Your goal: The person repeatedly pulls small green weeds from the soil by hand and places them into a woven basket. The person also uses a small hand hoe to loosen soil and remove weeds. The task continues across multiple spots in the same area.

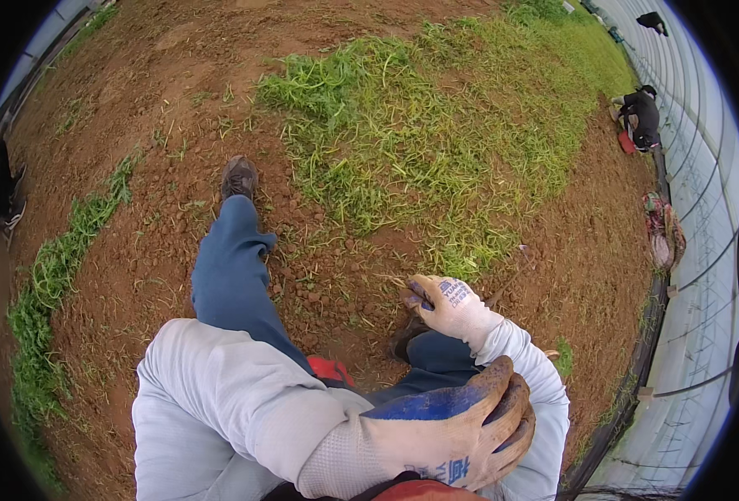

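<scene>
My left hand [451, 432], in a dirty cream knit glove with blue palm coating, reaches across my body. Its fingers are bent and spread apart, close to my right sleeve [535, 376], and nothing shows in them. Whether they touch the sleeve I cannot tell. Farther forward, my right hand [447, 304] wears a matching glove and hovers over my bent right leg. Its fingers are curled, and their inner side is hidden. A thin brown stick-like thing [504, 291] juts out behind this hand; whether I grip it is unclear. Cut green stems [466, 260] lie just ahead.
A broad patch of leafy green plants and cut stems [419, 138] covers the soil ahead. Another green row [62, 269] runs along the left. At right, a person [639, 119] crouches near the greenhouse's plastic wall [695, 313], with a patterned cloth bundle [662, 232] nearby. Another person's shoe [15, 213] shows far left.
</scene>
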The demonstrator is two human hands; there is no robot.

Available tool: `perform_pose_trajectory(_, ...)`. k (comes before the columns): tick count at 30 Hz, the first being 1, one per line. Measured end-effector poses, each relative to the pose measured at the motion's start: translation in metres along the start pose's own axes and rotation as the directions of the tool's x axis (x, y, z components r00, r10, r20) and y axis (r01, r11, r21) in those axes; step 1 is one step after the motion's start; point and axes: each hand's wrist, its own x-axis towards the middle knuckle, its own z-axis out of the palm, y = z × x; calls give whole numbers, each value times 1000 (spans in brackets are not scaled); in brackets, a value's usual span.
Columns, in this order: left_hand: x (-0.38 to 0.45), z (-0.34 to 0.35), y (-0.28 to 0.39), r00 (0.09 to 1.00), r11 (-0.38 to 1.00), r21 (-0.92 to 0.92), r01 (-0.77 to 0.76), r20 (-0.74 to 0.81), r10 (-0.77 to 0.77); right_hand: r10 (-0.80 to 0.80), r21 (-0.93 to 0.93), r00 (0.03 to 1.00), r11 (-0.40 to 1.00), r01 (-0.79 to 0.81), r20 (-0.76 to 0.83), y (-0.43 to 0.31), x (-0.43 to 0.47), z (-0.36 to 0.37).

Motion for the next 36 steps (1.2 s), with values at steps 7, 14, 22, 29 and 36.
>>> perform_pose_trajectory(7,-1,0,-16,997,994,92,63,30,-66,-50,142,995,989,36,90,25,8,4)
perform_pose_trajectory(14,14,20,-99,771,848,-174,500,-357,-528,274,463,954,866,-189,-123,91,5,-8)
perform_pose_trajectory(22,-79,223,-196,257,-558,-701,-443,498,-829,153,-137,987,980,-147,39,80,76,42)
perform_pose_trajectory(29,-122,322,-265,-269,-321,-789,-523,511,-816,91,378,945,925,36,-313,151,61,95)
perform_pose_trajectory(36,-167,306,-304,-260,-268,-699,-663,550,-793,128,-330,981,929,-169,-142,265,118,134)
